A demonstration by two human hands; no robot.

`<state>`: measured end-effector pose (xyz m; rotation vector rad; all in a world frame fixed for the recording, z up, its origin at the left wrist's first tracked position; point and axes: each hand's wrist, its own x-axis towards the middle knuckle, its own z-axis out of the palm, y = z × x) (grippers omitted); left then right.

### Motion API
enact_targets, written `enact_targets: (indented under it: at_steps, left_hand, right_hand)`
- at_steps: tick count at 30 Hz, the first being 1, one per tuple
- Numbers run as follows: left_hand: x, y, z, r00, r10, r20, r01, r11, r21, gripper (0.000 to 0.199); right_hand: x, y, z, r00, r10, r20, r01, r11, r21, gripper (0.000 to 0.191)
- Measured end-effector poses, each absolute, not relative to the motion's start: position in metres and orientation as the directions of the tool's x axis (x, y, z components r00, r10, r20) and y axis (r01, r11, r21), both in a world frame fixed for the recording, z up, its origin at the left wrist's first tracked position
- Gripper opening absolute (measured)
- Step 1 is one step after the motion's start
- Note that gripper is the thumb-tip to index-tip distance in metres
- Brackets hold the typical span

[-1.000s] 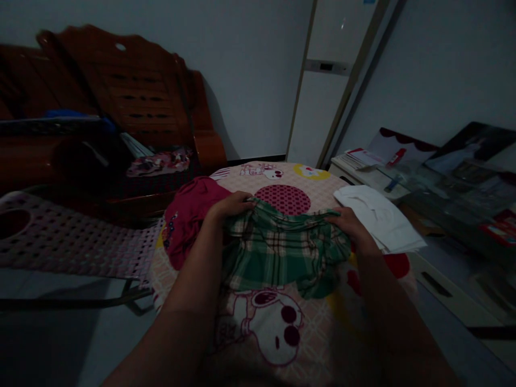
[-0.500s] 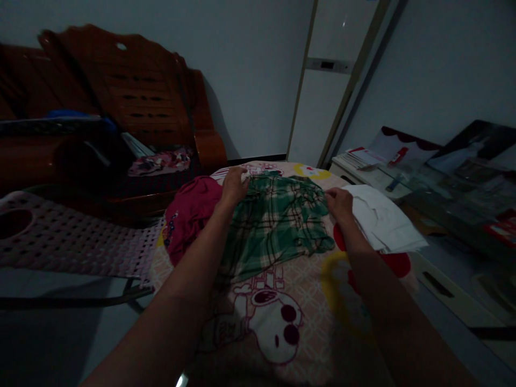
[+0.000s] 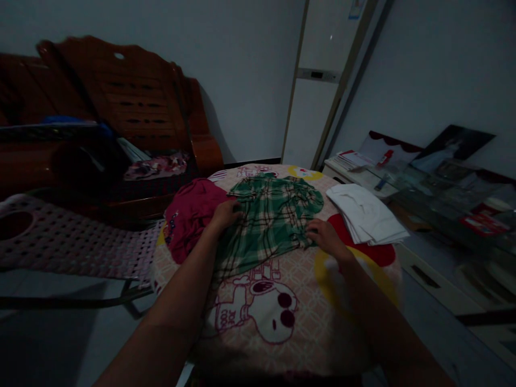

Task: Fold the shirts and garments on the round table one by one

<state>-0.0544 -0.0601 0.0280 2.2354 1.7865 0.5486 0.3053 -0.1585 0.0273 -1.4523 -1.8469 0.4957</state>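
Observation:
A green plaid shirt point(image 3: 268, 215) lies spread and wrinkled across the round table, its right side bunched. My left hand point(image 3: 226, 215) is at the shirt's left edge, fingers loosely bent and apart over the cloth. At the lower right edge of the shirt, my right hand point(image 3: 324, 236) has its fingertips on or just above the fabric, the fingers apart. A crumpled magenta garment point(image 3: 195, 209) rests left of the shirt, beside my left hand. Folded white cloth point(image 3: 366, 215) lies to the right, beyond my right hand.
A patterned tablecloth point(image 3: 278, 317) covers the table. To the left stand a woven chair point(image 3: 92, 242) and a carved wooden bench point(image 3: 133, 97). A low cabinet with a glass top point(image 3: 427, 199) runs along the right. Behind is a tall white cabinet-like appliance point(image 3: 308, 118).
Both hands have let go of the shirt's far part and drawn back toward me. The shirt lies nearly as before, flatter at its far corners. The view has shifted slightly.

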Motion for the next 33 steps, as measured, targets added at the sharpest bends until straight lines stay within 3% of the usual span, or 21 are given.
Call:
enact_targets:
  at_steps: [3, 7, 11, 15, 19, 23, 26, 28, 30, 33]
  left_hand:
    - [-0.058, -0.062, 0.025, 0.186, 0.970, 0.154, 0.880, -0.235, 0.414, 0.036]
    - [-0.060, -0.062, 0.024, 0.184, 0.970, 0.156, 0.870, -0.235, 0.434, 0.038]
    - [-0.060, -0.059, 0.023, 0.175, 0.971, 0.163, 0.875, -0.230, 0.427, 0.038]
    - [-0.060, -0.056, 0.020, 0.173, 0.975, 0.141, 0.883, -0.217, 0.416, 0.037]
    - [-0.056, -0.051, 0.020, 0.127, 0.982, 0.142, 0.904, -0.173, 0.391, 0.041]
    - [-0.051, -0.042, 0.023, 0.038, 0.993, 0.115, 0.926, -0.078, 0.369, 0.041]
    - [-0.052, -0.038, 0.023, 0.033, 0.994, 0.105, 0.921, -0.071, 0.383, 0.039]
    - [-0.053, -0.037, 0.021, 0.030, 0.994, 0.104, 0.912, -0.069, 0.403, 0.040]
    - [-0.055, -0.037, 0.018, 0.024, 0.994, 0.109, 0.905, -0.068, 0.421, 0.043]
    - [-0.055, -0.037, 0.016, 0.016, 0.994, 0.111, 0.900, -0.062, 0.430, 0.045]
  right_hand:
    - [0.320, -0.160, 0.025, 0.162, 0.926, 0.341, 0.596, 0.184, -0.782, 0.009]
    - [0.358, -0.170, 0.020, 0.610, 0.724, 0.323, 0.413, 0.058, -0.909, 0.014]
    - [0.388, -0.191, 0.013, 0.794, 0.521, 0.314, 0.411, -0.079, -0.908, 0.017]
    - [0.390, -0.200, 0.018, 0.775, 0.397, 0.491, 0.564, -0.087, -0.821, 0.021]
    - [0.368, -0.177, 0.035, 0.607, 0.570, 0.553, 0.712, -0.080, -0.698, 0.028]
    - [0.338, -0.141, 0.039, 0.354, 0.854, 0.382, 0.888, -0.178, -0.425, 0.030]
    - [0.319, -0.126, 0.031, 0.213, 0.954, 0.210, 0.974, -0.190, -0.127, 0.028]
    - [0.313, -0.124, 0.026, 0.150, 0.977, 0.150, 0.988, -0.152, 0.005, 0.024]
    - [0.315, -0.125, 0.024, 0.156, 0.978, 0.138, 0.985, -0.165, 0.053, 0.028]
    - [0.329, -0.129, 0.027, 0.324, 0.928, 0.184, 0.940, -0.337, 0.049, 0.033]
